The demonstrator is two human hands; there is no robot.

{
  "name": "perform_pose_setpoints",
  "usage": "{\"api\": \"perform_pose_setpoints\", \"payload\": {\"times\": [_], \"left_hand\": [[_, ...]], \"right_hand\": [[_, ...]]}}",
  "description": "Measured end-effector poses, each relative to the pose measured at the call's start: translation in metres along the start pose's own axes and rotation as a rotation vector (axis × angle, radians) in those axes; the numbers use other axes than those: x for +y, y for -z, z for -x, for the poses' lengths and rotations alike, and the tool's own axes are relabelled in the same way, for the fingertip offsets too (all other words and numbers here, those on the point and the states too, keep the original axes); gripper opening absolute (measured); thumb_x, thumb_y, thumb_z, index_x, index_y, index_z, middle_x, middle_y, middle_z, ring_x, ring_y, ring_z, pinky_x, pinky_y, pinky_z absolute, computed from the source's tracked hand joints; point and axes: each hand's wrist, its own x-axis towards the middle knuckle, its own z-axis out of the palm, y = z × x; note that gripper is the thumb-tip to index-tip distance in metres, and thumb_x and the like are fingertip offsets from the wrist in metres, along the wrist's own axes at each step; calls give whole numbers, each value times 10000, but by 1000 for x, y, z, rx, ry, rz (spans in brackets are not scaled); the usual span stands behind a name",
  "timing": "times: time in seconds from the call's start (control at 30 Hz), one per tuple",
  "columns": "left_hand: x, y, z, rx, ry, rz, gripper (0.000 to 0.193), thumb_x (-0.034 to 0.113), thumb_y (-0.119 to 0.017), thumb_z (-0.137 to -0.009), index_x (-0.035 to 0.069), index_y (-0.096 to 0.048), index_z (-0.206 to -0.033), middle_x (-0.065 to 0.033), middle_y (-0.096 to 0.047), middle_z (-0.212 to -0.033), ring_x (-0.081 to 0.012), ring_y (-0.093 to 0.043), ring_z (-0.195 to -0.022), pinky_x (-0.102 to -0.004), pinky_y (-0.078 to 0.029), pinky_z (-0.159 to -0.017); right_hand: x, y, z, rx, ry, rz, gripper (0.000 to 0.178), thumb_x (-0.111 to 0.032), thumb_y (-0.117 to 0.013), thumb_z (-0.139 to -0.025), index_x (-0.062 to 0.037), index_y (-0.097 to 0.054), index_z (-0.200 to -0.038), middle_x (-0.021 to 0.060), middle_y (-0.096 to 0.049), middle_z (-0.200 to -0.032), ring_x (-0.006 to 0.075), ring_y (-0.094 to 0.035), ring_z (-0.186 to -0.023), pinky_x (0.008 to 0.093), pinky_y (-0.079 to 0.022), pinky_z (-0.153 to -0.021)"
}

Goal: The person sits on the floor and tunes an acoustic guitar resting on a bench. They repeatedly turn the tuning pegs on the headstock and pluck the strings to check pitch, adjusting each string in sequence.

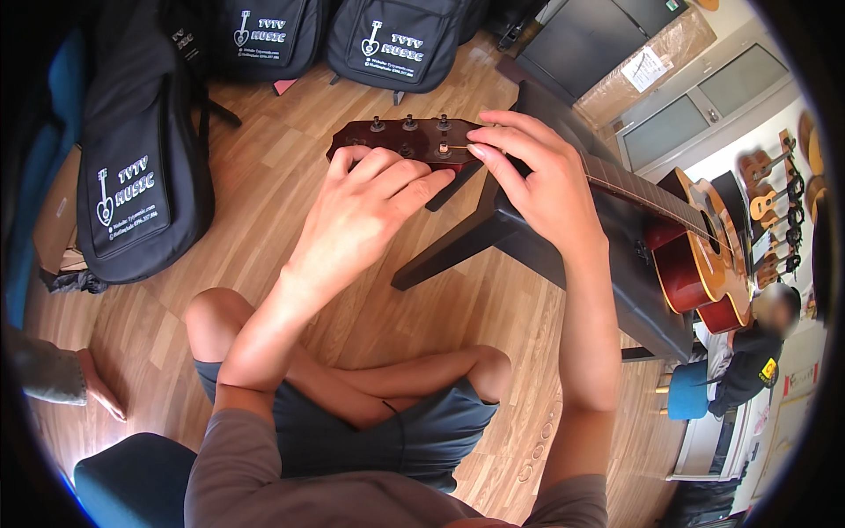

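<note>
Guitar (726, 273), an acoustic with a pale top and dark red sides, lay on a black padded bench (607, 304) toward the right, its neck (647, 189) slanting up and left to a dark red headstock (387, 136) that reached out past the bench over the wooden floor (290, 114). 3 upright tuning posts (408, 123) showed along the far side of the headstock, and a post (444, 149) on the near side had a thin, light-coloured string (459, 147) running from it toward the nut end. The right hand (537, 167) was at that end, with thumb and index finger in a narrow pinch on the string, the other fingers lying loosely above. The left hand (378, 189) was at the near edge of the headstock, its back to the camera and its fingers bent inward; what lay under them was hidden, so I could not tell whether they gripped a tuning peg or merely touched the wood. The person sat with bare legs crossed below. 3 black gig bags stood around the far left, the nearest bag (132, 176) tall and leaning. At the left edge, another person's bare foot (101, 387) rested on the floor; on the far right, a person in dark clothing (744, 374) was beside a blue stool (687, 392), near guitars hung on the wall (766, 207).
</note>
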Motion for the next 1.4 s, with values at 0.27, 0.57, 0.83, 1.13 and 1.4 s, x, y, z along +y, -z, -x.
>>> {"api": "perform_pose_setpoints", "payload": {"times": [0.27,0.57,0.83,1.13,1.4], "left_hand": [[-8,-12,12,125,16,78,334,82,-831,-783,90,-765,-1110,-1,-730,-1017,-222,-641,-991,-391,-480,-920],[-12,-11,15,145,18,123,333,91,-816,-777,91,-764,-1106,2,-732,-1041,-214,-633,-1008,-387,-474,-942],[-13,-14,19,160,14,122,320,103,-767,-802,78,-758,-1121,-3,-712,-1036,-202,-621,-1034,-395,-457,-970],[-14,-15,22,168,8,124,330,109,-721,-782,75,-756,-1108,7,-682,-1016,-177,-603,-1034,-389,-440,-1000],[-14,-15,22,166,23,147,312,124,-720,-784,73,-762,-1089,37,-699,-1036,-163,-603,-1031,-386,-426,-1015]], "right_hand": [[-12,9,-25,-255,281,232,261,-84,-697,-859,-38,-756,-1109,78,-762,-1059,294,-722,-923,410,-576,-835],[-23,16,-36,-380,366,345,331,-50,-655,-817,-19,-721,-1140,86,-715,-929,284,-718,-873,396,-581,-779],[-34,14,-41,-415,430,437,264,-73,-678,-821,7,-721,-1069,100,-710,-879,270,-727,-810,394,-586,-730],[-42,6,-45,-427,400,427,105,-103,-736,-852,-18,-714,-911,93,-685,-771,261,-715,-739,389,-579,-703],[-39,5,-46,-362,377,332,102,-118,-756,-870,-36,-695,-872,91,-688,-760,267,-707,-737,399,-570,-680]]}}
